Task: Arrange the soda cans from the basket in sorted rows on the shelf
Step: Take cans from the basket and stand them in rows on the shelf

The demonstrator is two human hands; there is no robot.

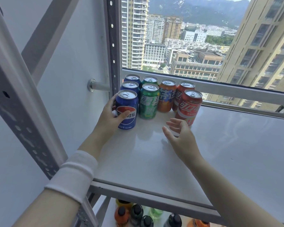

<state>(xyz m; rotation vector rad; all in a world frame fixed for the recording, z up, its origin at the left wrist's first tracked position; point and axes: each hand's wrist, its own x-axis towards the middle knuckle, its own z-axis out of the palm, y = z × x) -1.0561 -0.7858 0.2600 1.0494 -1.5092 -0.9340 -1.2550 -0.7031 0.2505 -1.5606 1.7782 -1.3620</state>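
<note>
left hand [111, 115] grasping front blue can [126, 109]; right hand [181, 133] released beside front red can [188, 106], which a careless brush could topple

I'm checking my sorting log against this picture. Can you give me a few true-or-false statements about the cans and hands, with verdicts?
1. The left hand grips the front blue can. True.
2. Three green cans stand on the shelf. False: there are two, one behind the other.
3. The right hand holds a red can. False: it is open and holds nothing, just in front of the front red can.
4. There is only one orange can. True.
5. On the level below stand bottles. True.
</note>
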